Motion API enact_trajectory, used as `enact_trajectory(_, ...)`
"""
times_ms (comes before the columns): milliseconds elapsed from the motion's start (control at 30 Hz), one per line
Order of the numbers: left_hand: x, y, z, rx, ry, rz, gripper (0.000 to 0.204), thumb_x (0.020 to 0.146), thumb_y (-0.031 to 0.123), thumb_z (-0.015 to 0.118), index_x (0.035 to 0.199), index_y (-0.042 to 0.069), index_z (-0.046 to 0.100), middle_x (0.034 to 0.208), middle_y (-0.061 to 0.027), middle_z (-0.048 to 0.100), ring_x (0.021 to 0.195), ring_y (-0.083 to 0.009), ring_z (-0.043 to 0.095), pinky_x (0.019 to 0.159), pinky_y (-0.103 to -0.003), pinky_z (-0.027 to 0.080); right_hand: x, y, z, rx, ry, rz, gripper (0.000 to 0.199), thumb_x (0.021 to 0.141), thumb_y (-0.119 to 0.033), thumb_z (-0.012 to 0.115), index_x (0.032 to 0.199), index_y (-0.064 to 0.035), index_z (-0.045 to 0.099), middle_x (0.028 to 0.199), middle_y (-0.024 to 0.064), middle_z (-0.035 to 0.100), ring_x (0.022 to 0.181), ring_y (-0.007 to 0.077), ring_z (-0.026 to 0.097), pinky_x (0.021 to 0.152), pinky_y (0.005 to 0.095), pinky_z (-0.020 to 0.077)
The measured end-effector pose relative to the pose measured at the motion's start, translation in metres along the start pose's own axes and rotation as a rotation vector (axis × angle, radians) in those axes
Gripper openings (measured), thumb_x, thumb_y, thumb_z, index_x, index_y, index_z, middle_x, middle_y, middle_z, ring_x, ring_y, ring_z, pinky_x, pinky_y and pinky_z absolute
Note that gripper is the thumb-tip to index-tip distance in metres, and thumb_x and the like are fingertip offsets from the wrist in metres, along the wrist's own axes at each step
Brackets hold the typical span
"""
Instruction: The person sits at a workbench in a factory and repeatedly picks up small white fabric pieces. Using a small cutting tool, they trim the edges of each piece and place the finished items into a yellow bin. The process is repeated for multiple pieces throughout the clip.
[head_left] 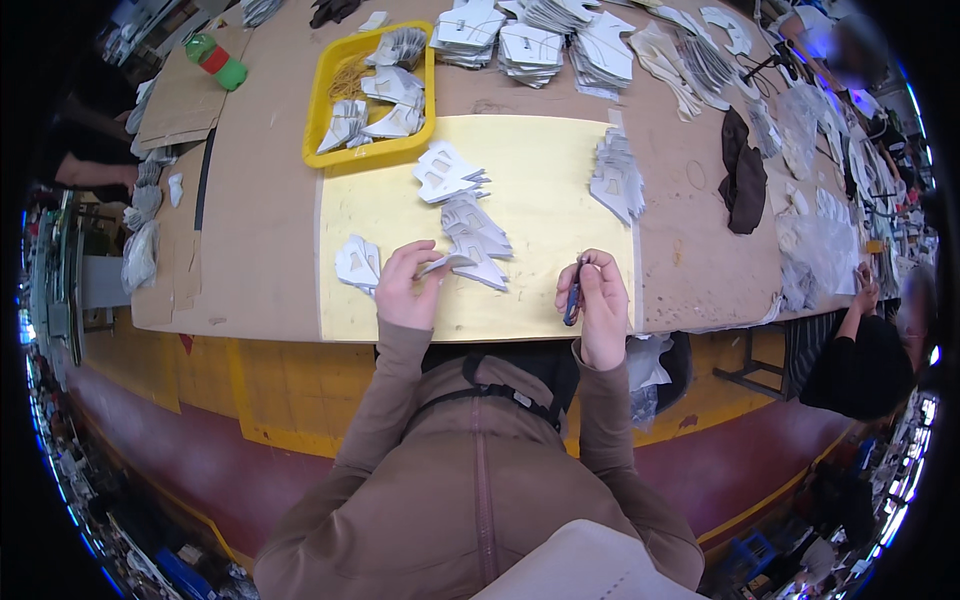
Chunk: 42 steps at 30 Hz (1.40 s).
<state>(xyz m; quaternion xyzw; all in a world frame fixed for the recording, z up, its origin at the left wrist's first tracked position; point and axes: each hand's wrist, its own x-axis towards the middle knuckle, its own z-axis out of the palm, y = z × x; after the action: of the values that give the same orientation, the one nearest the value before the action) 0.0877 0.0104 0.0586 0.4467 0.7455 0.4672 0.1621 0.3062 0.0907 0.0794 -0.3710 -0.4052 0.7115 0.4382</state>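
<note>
My left hand (408,288) pinches the edge of a grey-white cut piece (447,262) at the near end of a fanned row of like pieces (472,222). Those pieces are flat and angular, with cut-out openings, and overlap one another. In my right hand (602,300) is a small pair of dark blue thread snips (573,300), fingers closed round it above the table's near edge. Its blades are mostly hidden by the fingers. Left of my left hand lies a small white stack (357,263). Another stack of pieces (616,178) lies at the right of the pale yellow sheet (545,150).
A yellow basket (318,110) holds bundled pieces and rubber bands. Several tall stacks (530,55) stand at the back. A green bottle (216,62) lies at far left, a dark cloth (742,175) at right. Other people's arms (95,172) and a seated person (850,365) are beside the table.
</note>
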Motion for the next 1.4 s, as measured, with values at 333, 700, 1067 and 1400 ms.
enact_trajectory(333,-0.006,0.015,-0.009,-0.628,-0.176,-0.253,0.019,0.089,0.004,0.07,0.103,-0.006,0.062,0.093,-0.0062,0.067,0.084,-0.0105,0.062,0.075,-0.023,0.049,-0.002,0.0,-0.001,0.013,0.079,0.029,0.01,0.1,-0.011,0.053,0.108,-0.0066,0.052,0.063,-0.0049,0.041,0.056,0.0029,0.034,0.052,0.0193,0.0267)
enact_trajectory(700,-0.012,0.02,0.001,-0.927,-0.393,-0.453,0.031,0.091,0.002,0.066,0.118,-0.011,0.056,0.102,-0.0125,0.068,0.091,-0.0123,0.065,0.082,-0.025,0.053,-0.028,-0.008,0.022,-0.347,-0.074,-0.145,0.035,0.09,0.003,0.061,0.125,0.0013,0.056,0.083,0.0008,0.054,0.064,0.004,0.045,0.057,0.0188,0.0394)
enact_trajectory(1067,-0.017,0.03,-0.002,-0.991,-0.357,-0.495,0.04,0.086,-0.006,0.068,0.122,-0.009,0.05,0.105,-0.0159,0.066,0.091,-0.0165,0.067,0.082,-0.027,0.055,-0.024,0.001,0.052,-0.715,-0.11,-0.289,0.032,0.085,0.001,0.068,0.117,0.0002,0.066,0.084,0.0084,0.062,0.059,0.0115,0.047,0.056,0.0245,0.0413)
enact_trajectory(1400,-0.016,0.034,-0.004,-0.924,-0.38,-0.441,0.048,0.082,-0.007,0.072,0.126,-0.009,0.05,0.114,-0.0157,0.064,0.103,-0.0165,0.064,0.09,-0.028,0.053,-0.03,-0.001,0.05,-0.345,-0.136,0.018,0.027,0.087,0.003,0.068,0.114,0.0039,0.066,0.096,0.0037,0.068,0.068,0.0021,0.049,0.06,0.0178,0.0422)
